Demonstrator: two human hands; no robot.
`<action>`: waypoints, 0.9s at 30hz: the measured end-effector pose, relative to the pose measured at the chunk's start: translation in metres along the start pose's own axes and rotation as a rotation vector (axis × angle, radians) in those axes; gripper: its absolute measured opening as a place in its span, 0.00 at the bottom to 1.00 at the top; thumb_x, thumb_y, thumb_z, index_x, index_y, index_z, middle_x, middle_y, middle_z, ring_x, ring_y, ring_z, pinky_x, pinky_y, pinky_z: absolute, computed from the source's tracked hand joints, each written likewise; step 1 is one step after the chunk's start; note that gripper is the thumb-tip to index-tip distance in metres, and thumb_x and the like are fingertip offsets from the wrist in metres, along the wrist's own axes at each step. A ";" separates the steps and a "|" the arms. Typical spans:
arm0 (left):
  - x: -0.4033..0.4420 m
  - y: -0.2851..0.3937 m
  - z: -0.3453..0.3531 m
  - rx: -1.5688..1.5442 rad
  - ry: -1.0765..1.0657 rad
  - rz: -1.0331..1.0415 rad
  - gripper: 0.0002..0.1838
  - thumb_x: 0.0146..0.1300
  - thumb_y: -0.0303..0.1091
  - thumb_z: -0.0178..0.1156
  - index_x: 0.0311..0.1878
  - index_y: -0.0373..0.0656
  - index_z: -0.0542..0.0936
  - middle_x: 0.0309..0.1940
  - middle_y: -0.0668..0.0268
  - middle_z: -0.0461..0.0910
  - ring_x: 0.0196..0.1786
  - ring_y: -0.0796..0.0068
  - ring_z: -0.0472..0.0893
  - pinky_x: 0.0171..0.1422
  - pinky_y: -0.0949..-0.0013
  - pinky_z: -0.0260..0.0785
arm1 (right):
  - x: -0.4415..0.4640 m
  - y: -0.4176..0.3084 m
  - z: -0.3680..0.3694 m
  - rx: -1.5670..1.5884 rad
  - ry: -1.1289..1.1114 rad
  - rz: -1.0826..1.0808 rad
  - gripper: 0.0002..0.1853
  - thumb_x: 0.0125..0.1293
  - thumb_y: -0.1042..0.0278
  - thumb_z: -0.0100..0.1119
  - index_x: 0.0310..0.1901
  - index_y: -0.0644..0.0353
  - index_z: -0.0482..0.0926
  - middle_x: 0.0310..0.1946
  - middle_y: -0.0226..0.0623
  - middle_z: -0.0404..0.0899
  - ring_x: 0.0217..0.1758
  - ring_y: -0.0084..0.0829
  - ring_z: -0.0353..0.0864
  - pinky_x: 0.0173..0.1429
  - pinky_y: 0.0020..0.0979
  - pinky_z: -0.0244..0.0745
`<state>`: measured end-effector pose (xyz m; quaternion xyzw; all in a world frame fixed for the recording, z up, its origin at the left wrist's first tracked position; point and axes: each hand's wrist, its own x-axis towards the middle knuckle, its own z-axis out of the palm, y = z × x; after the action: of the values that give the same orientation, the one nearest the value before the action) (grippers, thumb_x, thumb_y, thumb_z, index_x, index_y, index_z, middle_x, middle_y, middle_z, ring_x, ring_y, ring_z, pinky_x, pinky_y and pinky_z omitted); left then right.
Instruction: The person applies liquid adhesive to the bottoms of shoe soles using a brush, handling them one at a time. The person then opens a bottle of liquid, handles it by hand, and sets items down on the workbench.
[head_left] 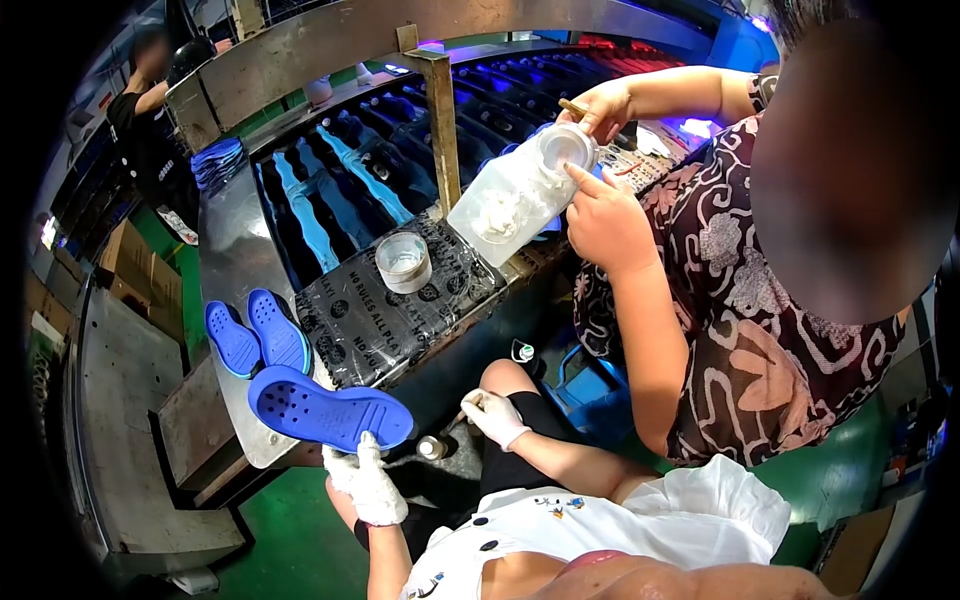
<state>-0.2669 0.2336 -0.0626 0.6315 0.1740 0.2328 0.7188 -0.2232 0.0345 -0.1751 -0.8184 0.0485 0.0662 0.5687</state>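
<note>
In the head view, the gloved left hand (370, 487) extends forward, fingers grasping one end of a blue shoe sole (330, 408) at the near corner of the metal surface (235, 265); the gloved right hand (492, 416) sits by the knee, fingers curled, around what I cannot tell. A tub (405, 281) stands on black printed sheeting (345, 300); the floor (285, 540) is green.

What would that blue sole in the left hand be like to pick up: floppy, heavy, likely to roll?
Probably not floppy: the sole holds its shape though the left hand grips it at one edge. It may be light for its size, as it looks thin and has holes. Rolling seems unlikely, given its broad, flattish form.
</note>
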 end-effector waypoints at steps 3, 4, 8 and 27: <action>-0.003 0.004 0.003 0.007 0.009 -0.020 0.25 0.64 0.26 0.59 0.62 0.36 0.63 0.48 0.62 0.75 0.43 0.76 0.77 0.44 0.74 0.73 | -0.001 -0.002 -0.001 0.000 -0.004 0.004 0.13 0.63 0.56 0.54 0.35 0.58 0.80 0.29 0.37 0.83 0.36 0.34 0.84 0.44 0.32 0.76; -0.003 0.005 0.004 0.008 0.009 -0.019 0.25 0.64 0.26 0.59 0.62 0.36 0.63 0.48 0.62 0.75 0.43 0.76 0.77 0.44 0.74 0.73 | -0.001 -0.001 -0.001 0.001 -0.004 0.005 0.13 0.63 0.56 0.54 0.35 0.58 0.80 0.29 0.37 0.83 0.36 0.34 0.84 0.44 0.32 0.76; 0.000 -0.003 0.004 -0.005 0.001 -0.024 0.24 0.63 0.27 0.59 0.61 0.36 0.64 0.48 0.62 0.75 0.43 0.75 0.77 0.43 0.73 0.73 | 0.003 0.008 0.003 -0.002 0.012 -0.013 0.13 0.63 0.56 0.54 0.36 0.58 0.79 0.31 0.39 0.83 0.38 0.36 0.84 0.45 0.34 0.76; 0.006 0.008 -0.019 0.054 0.153 -0.052 0.28 0.61 0.26 0.62 0.62 0.38 0.63 0.44 0.64 0.75 0.34 0.81 0.74 0.37 0.77 0.70 | -0.008 0.006 0.005 0.133 0.116 -0.227 0.08 0.65 0.65 0.56 0.40 0.58 0.79 0.26 0.35 0.82 0.31 0.28 0.83 0.38 0.28 0.76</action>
<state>-0.2732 0.2535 -0.0567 0.6264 0.2509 0.2569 0.6918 -0.2327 0.0374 -0.1808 -0.7817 -0.0074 -0.0495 0.6217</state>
